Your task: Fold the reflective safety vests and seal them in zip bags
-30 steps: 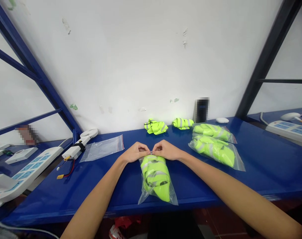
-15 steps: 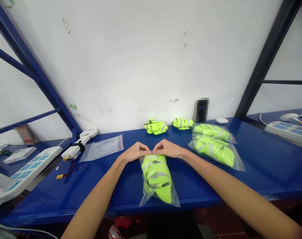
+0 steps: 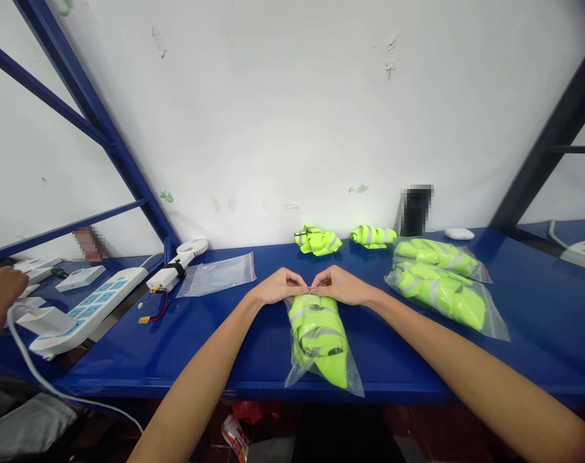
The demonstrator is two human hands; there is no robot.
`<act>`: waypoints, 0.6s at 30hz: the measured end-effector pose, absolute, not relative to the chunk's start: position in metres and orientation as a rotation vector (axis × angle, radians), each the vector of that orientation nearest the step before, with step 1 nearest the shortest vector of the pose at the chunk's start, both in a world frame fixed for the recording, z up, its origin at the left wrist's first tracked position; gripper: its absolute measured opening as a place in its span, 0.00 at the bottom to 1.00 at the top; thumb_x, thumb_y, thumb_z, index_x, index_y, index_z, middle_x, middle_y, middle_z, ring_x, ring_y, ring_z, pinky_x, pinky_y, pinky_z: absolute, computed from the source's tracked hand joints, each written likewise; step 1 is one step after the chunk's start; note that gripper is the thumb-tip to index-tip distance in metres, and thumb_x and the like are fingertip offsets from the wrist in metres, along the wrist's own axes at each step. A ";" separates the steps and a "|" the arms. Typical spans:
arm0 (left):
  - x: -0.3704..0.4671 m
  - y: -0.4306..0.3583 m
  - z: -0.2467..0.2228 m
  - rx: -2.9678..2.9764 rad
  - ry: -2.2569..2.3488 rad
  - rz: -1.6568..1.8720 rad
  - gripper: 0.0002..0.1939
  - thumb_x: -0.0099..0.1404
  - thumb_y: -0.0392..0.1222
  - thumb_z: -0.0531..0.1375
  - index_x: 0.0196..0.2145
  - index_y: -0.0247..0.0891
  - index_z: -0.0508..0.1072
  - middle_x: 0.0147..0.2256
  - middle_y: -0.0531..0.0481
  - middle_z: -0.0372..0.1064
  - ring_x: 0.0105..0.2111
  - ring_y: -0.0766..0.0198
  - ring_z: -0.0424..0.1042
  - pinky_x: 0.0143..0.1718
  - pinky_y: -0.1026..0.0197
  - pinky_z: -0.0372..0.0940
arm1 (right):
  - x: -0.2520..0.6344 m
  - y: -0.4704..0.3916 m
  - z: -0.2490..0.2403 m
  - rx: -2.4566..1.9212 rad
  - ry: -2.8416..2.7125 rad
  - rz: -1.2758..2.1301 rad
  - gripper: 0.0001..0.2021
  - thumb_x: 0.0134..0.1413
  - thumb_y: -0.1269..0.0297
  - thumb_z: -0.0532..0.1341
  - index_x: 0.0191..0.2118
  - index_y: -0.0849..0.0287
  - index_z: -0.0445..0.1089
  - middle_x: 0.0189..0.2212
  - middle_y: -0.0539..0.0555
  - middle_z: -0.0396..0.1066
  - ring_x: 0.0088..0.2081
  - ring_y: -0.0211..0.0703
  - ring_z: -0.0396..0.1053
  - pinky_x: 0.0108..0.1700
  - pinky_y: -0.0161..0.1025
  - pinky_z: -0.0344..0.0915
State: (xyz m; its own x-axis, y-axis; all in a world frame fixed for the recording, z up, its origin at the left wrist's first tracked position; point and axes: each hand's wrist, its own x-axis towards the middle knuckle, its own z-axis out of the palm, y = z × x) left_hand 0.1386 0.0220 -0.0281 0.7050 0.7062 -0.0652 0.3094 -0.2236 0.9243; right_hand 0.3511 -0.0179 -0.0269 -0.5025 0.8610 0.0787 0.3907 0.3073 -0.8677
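A clear plastic bag (image 3: 320, 337) with a folded neon-yellow reflective vest inside lies on the blue table near its front edge. My left hand (image 3: 283, 285) pinches the bag's far edge, thumb and fingers together. Close beside it, my right hand (image 3: 337, 285) pinches the same edge, the fingertips of both hands nearly touching. To the right lie two more bagged vests (image 3: 439, 292), one partly over the other. Behind my hands, two unbagged rolled vests, one looser (image 3: 318, 240) and one tighter (image 3: 372, 236), rest by the wall.
A flat clear bag (image 3: 217, 275) lies on the left, beside a white fan (image 3: 193, 247) and a wired battery pack (image 3: 163, 278). Further left are a power strip (image 3: 92, 312) and another person's hand (image 3: 1, 297). A white oval case (image 3: 459, 234) sits back right.
The view has swung left, so the table's objects appear further right. Another person's hand has come into view at the far left. Both my hands still pinch the bag's edge.
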 end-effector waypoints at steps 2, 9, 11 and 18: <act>0.139 0.021 -0.027 1.823 0.818 0.430 0.17 0.53 0.49 0.66 0.32 0.31 0.78 0.28 0.48 0.74 0.28 0.65 0.70 0.33 0.65 0.63 | 0.350 -0.019 -0.026 -1.099 -2.053 1.081 0.12 0.47 0.62 0.61 0.32 0.65 0.77 0.25 0.53 0.74 0.27 0.39 0.65 0.29 0.33 0.59; 0.145 0.013 -0.019 2.032 0.803 0.399 0.15 0.59 0.48 0.60 0.31 0.30 0.74 0.27 0.50 0.70 0.27 0.68 0.65 0.30 0.66 0.60 | 0.348 -0.017 -0.029 -1.110 -2.054 1.058 0.08 0.47 0.65 0.59 0.27 0.63 0.73 0.21 0.48 0.67 0.25 0.35 0.60 0.27 0.31 0.55; 0.148 0.004 -0.014 2.206 0.814 0.390 0.14 0.61 0.47 0.57 0.30 0.32 0.73 0.24 0.53 0.66 0.24 0.69 0.62 0.27 0.67 0.57 | 0.349 -0.017 -0.028 -1.089 -2.124 1.069 0.06 0.46 0.66 0.58 0.25 0.62 0.69 0.19 0.46 0.62 0.23 0.33 0.56 0.25 0.30 0.52; 0.140 -0.068 0.042 2.801 0.696 0.173 0.11 0.69 0.39 0.49 0.32 0.36 0.69 0.29 0.51 0.69 0.29 0.67 0.65 0.32 0.65 0.57 | 0.352 -0.067 0.018 -0.777 -2.501 1.038 0.04 0.51 0.71 0.54 0.27 0.60 0.64 0.21 0.44 0.57 0.24 0.31 0.52 0.27 0.30 0.52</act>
